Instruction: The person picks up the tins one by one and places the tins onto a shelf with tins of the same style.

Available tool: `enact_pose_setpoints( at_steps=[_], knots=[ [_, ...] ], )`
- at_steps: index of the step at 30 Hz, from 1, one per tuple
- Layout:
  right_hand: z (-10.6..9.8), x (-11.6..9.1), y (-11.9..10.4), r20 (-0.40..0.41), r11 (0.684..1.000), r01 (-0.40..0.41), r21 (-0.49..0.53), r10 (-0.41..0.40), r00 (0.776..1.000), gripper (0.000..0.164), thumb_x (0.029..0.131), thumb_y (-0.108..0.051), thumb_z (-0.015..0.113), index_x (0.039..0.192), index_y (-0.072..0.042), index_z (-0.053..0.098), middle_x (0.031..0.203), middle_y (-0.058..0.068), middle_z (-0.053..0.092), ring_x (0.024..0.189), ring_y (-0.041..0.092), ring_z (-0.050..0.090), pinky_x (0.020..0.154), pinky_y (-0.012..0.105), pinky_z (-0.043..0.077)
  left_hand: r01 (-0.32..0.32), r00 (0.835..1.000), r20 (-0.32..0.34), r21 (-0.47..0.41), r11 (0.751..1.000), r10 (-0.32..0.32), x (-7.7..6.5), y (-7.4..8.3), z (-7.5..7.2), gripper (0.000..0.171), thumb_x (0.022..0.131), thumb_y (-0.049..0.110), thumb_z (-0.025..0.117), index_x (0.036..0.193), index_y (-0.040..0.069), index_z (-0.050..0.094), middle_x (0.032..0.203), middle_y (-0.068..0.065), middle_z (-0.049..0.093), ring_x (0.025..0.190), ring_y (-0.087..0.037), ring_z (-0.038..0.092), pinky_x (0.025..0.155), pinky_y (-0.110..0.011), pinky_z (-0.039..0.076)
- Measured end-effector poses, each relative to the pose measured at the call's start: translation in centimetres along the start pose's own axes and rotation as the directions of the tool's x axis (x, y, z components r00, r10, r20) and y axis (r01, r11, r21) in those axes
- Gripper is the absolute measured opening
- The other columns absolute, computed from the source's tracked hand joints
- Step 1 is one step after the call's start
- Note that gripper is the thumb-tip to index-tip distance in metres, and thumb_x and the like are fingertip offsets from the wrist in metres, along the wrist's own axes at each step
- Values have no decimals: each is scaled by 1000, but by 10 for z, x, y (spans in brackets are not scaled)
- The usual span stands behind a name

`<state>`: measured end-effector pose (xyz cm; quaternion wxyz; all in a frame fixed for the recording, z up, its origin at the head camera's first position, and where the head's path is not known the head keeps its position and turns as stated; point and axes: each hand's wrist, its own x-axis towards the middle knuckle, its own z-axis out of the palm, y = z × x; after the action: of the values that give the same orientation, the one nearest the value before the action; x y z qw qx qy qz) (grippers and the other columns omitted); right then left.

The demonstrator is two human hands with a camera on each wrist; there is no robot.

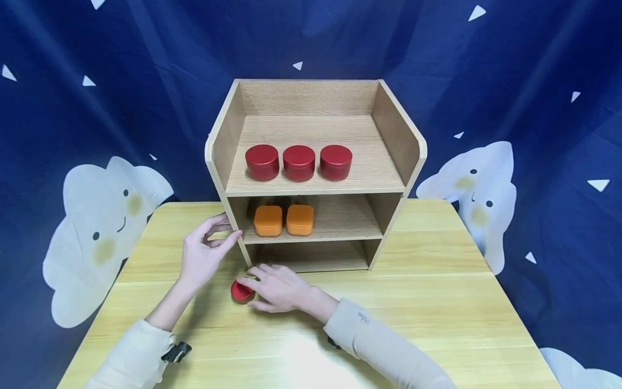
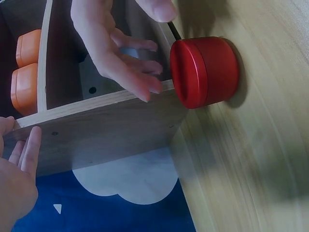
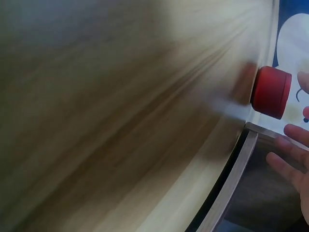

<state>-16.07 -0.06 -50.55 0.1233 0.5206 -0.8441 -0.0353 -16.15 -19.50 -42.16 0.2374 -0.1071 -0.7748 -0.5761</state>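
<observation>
A small round red tin (image 1: 241, 292) stands on the table by the shelf's front left corner. My right hand (image 1: 279, 289) hovers beside and over it; in the left wrist view its fingers (image 2: 130, 77) hang loosely with a gap to the tin (image 2: 205, 72). The right wrist view also shows these fingers (image 3: 289, 169) spread and empty near the tin (image 3: 272, 92). My left hand (image 1: 206, 251) touches the left side panel of the wooden shelf (image 1: 316, 190), thumb at the front edge, straight fingers (image 2: 31, 150) along the outer face.
Three round red tins (image 1: 298, 163) stand in a row on the top shelf, toward its left. Two square orange tins (image 1: 268, 221) sit on the middle shelf's left half. Behind the wooden table (image 1: 437, 302) hangs a blue curtain (image 1: 311, 38) with clouds.
</observation>
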Motion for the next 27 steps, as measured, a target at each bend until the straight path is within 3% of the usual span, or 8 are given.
enact_pose_setpoints(
  at_steps=[17,27],
  knots=[
    [11,14,-8,68,1000,11,-3,-11,998,58,104,-61,54,153,-30,52,136,-5,63,119,12,63,87,22,62,-2,1000,-6,-18,1000,2,-2,0,1,40,84,-12,80,122,-8,71,104,29,73,94,11,72,72,-12,64],
    [15,15,-8,35,998,24,-54,-23,999,51,106,-58,54,149,-32,58,126,-8,67,111,10,66,85,18,62,-6,1000,-9,-15,1000,6,-2,0,1,40,84,-12,81,123,-5,73,104,26,73,94,10,72,71,-12,64]
  ],
)
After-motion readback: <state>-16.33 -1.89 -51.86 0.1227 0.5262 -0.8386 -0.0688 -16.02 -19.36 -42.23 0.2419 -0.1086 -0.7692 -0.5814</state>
